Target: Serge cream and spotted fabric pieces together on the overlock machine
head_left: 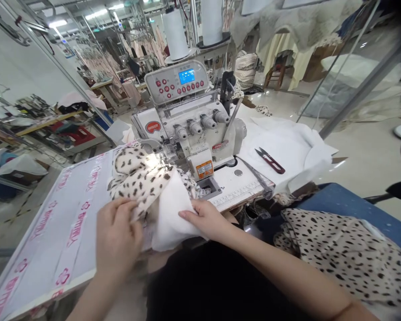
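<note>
A cream fabric with dark spots (137, 176) lies bunched under the lit needle area of a white overlock sewing machine (194, 129). White fabric (172, 214) is layered against it and hangs over the table's front edge. My right hand (203, 218) pinches the edge of this white fabric between thumb and fingers. At the left, my left hand (118, 232) is curled at the near edge of the spotted fabric; it is slightly blurred, and its fingertips are partly hidden, but it appears to grip the cloth.
Dark red thread snips (270, 161) lie on white cloth (287, 142) right of the machine. More spotted fabric (347, 254) rests on a blue surface (341, 200) at my right. The table extension (63, 223) has a printed plastic cover. Thread cones (175, 33) stand behind the machine.
</note>
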A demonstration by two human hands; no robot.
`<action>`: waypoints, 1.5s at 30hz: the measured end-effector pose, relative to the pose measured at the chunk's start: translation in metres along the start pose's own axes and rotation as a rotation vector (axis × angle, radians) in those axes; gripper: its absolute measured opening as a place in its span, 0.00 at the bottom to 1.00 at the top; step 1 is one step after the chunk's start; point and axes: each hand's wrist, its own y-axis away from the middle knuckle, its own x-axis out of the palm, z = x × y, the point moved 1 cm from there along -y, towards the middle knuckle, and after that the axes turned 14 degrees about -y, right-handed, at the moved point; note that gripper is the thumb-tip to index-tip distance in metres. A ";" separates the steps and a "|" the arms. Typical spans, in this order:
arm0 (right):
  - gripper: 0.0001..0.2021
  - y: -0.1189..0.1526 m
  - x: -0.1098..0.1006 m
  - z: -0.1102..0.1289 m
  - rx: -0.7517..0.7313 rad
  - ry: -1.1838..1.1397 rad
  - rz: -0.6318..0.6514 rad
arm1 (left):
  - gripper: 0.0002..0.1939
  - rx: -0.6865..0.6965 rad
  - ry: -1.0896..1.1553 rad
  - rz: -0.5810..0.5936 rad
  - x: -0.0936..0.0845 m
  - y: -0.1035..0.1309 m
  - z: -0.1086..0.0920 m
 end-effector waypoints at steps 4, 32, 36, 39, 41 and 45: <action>0.09 0.007 0.003 -0.007 0.055 -0.024 0.022 | 0.05 -0.073 -0.008 0.101 -0.014 0.019 0.024; 0.14 0.126 0.044 -0.032 0.096 -0.383 0.047 | 0.12 0.078 0.616 0.015 -0.030 0.114 -0.070; 0.13 0.135 0.043 -0.020 -0.015 -0.272 0.046 | 0.17 0.181 0.596 0.044 -0.035 0.103 -0.069; 0.09 0.142 0.042 -0.013 -0.011 -0.275 0.079 | 0.16 0.248 0.625 0.056 -0.042 0.097 -0.070; 0.12 0.145 0.042 -0.008 -0.018 -0.283 0.099 | 0.15 0.302 0.654 0.047 -0.049 0.094 -0.071; 0.17 0.149 0.039 0.004 -0.006 -0.277 0.162 | 0.15 0.383 0.676 0.056 -0.060 0.090 -0.072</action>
